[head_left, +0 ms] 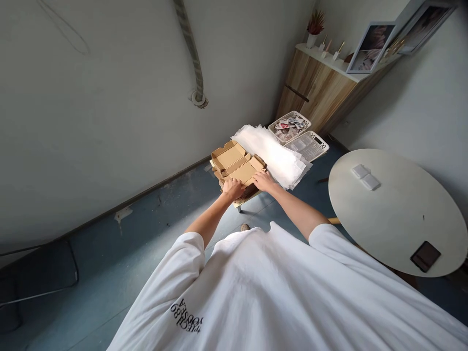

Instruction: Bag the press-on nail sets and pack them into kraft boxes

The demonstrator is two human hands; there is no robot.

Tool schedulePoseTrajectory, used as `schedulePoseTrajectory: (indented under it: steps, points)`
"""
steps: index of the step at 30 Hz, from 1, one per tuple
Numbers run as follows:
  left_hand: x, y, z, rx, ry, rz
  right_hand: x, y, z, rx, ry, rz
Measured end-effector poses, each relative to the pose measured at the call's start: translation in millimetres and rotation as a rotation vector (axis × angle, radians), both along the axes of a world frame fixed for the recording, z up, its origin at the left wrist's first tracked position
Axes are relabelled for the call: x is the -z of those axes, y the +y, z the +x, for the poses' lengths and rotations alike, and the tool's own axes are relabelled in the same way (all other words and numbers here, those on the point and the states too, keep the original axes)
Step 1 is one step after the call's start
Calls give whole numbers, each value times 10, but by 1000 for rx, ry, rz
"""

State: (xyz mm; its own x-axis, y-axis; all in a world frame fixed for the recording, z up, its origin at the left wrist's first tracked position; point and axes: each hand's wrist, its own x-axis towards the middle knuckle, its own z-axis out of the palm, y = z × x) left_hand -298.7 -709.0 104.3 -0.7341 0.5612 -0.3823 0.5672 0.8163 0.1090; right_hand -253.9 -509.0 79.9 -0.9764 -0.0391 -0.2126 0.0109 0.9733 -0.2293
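An unfolded brown cardboard box (pixel 242 171) lies with its lid laid back and its inside facing up, on top of more flat cardboard on a small table (pixel 252 196). My left hand (pixel 233 188) grips the box's near edge, fingers curled over it. At the near right corner, my right hand (pixel 262 180) is closed on the side flap. Both thumbs are largely hidden. Right beside the box is a spread stack of thin white sheets (pixel 272 151).
Behind the sheets stand a white basket of small packets (pixel 290 126) and a second basket with clear plastic pieces (pixel 309 145). To the right is a round white table (pixel 395 209) bearing a dark phone (pixel 425 256) and two small white packs (pixel 365 177). A wooden cabinet (pixel 318 83) fills the corner.
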Motion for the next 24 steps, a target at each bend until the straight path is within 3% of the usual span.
schedulePoseTrajectory:
  steps: [24]
  points:
    - [79, -17, -72, -33, -78, 28, 28, 9, -7, 12, 78, -100]
